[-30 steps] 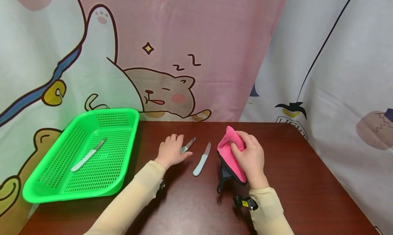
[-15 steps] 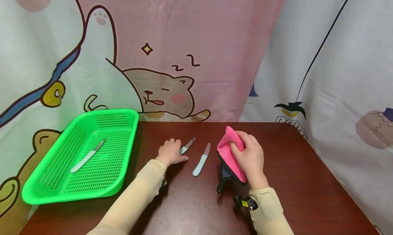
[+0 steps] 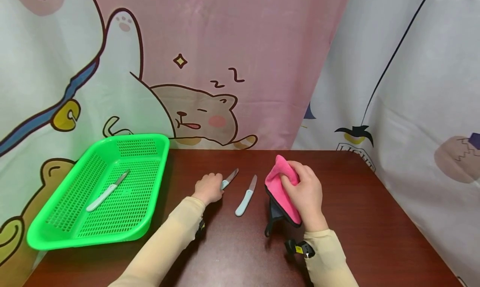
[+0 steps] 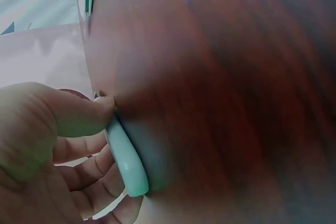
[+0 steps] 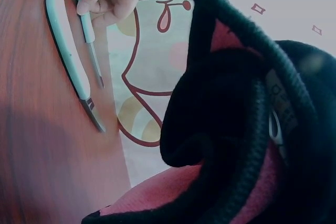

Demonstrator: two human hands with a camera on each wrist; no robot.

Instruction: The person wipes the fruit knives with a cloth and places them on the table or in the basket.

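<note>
Toward the back of the table, my left hand [image 3: 208,188] pinches the pale handle of a small knife [image 4: 126,158] between thumb and fingers. The blade points away to the upper right, apart from the fingers. A second pale-handled knife [image 3: 245,201] lies to the right of it on the table, its tip also pointing away. In my right hand [image 3: 308,191] is a bunched pink cloth [image 3: 278,188] with a dark backing, black edging and a hanging loop. From the right wrist, the dark folds of the cloth cover much of the view and hide the right fingers.
A green perforated plastic basket [image 3: 88,242] stands at the left of the dark red-brown table [image 3: 240,253]. Inside it lies another white-handled knife [image 3: 106,194]. A printed cartoon curtain [image 3: 273,70] hangs right behind the table.
My left hand has drawn slightly down, and its spread fingers have curled round the knife's handle. The right hand and the cloth have stayed in place.
</note>
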